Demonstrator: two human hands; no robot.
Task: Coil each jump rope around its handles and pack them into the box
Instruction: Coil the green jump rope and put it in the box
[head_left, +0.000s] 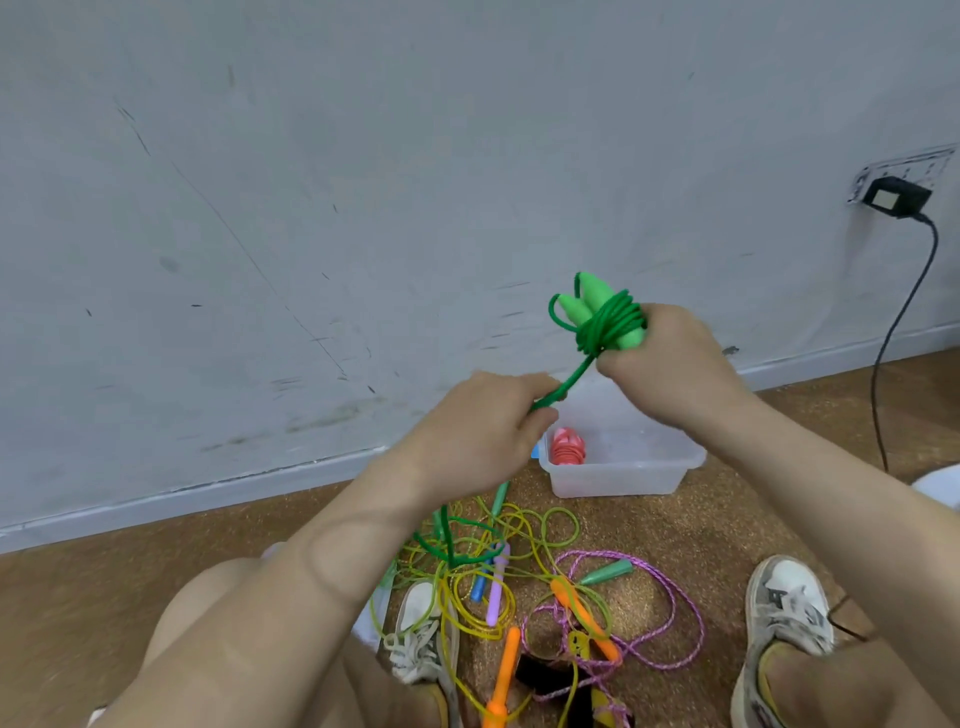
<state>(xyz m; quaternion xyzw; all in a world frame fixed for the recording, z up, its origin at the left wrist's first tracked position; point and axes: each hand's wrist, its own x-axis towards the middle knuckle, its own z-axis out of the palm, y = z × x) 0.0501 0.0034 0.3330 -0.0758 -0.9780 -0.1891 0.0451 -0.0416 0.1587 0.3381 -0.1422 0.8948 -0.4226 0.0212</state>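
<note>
Here, right hand (670, 364) fingers clamped on green handles (595, 293), left hand (483, 431) fingers pinching rope (576, 371), box (618, 478) open below.

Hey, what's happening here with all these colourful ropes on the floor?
A person sitting on the floor is winding a green jump rope around its two handles. The right hand grips the handles and coil, while the left hand pinches the loose strand leading down. A clear box by the wall holds one red coiled rope. More tangled ropes lie between the shoes.
</note>
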